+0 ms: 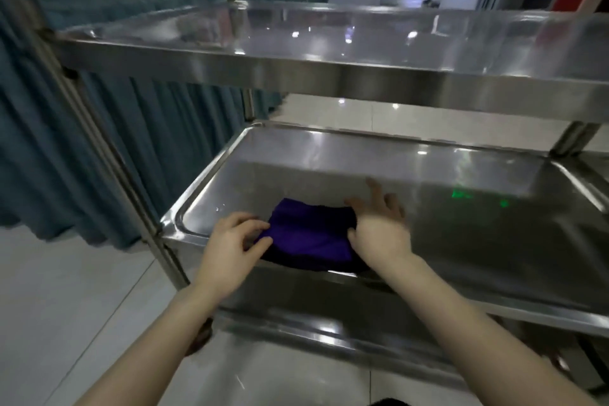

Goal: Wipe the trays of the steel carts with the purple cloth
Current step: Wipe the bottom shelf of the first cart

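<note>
Lying in the middle tray [478,241] of the steel cart [108,155], near its front left corner, is the purple cloth [309,234], folded into a flat pad. The left hand [230,244] pinches its left edge; the right hand [379,227], blurred, rests spread at its right edge. Above, the top tray [329,43] holds nothing.

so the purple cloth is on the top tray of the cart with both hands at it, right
Not quite. The head view shows the purple cloth lying on the middle tray, beneath the top tray. The left hand and right hand are both at it.
</note>
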Motion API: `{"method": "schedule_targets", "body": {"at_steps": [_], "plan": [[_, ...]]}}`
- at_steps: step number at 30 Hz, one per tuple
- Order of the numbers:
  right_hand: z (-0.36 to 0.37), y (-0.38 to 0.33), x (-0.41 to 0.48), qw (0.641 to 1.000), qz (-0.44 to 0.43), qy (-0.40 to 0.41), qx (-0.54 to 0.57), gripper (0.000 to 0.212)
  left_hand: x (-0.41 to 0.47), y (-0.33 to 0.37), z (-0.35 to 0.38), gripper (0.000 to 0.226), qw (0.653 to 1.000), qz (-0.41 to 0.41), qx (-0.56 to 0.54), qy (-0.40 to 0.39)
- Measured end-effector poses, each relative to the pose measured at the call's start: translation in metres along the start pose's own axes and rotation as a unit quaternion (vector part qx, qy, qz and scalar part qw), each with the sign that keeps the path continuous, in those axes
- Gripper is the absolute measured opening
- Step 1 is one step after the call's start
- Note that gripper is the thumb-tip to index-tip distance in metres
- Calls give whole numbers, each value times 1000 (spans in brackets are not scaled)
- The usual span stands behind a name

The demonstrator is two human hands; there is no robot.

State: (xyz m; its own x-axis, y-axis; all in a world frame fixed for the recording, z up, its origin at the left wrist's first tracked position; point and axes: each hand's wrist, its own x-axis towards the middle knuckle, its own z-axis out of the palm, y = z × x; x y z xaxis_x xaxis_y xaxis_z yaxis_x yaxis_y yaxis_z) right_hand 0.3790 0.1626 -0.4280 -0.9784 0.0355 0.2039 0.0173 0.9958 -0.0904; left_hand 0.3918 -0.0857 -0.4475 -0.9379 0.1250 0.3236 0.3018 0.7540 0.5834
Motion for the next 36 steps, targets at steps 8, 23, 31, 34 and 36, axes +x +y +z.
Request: {"method": "schedule_targets", "body": {"at_steps": [8, 23, 31, 34, 36], "plan": [[18, -43, 30, 931, -324, -169, 21, 51, -13, -42, -22, 49, 979, -142, 127, 71], [67, -96, 139, 976, -153, -140, 59, 61, -10, -71, -14, 87, 968, -193, 145, 62], [82, -93, 87, 929, -325, -155, 84, 63, 5, -73, -21, 103, 962, -214, 159, 60], [81, -115, 147, 957, -234, -167, 34, 60, 4, -71, -20, 104, 964, -216, 145, 63], [79, -134, 176, 965, -179, -190, 36, 59, 2, -69, -19, 103, 965, -216, 128, 72]]}}
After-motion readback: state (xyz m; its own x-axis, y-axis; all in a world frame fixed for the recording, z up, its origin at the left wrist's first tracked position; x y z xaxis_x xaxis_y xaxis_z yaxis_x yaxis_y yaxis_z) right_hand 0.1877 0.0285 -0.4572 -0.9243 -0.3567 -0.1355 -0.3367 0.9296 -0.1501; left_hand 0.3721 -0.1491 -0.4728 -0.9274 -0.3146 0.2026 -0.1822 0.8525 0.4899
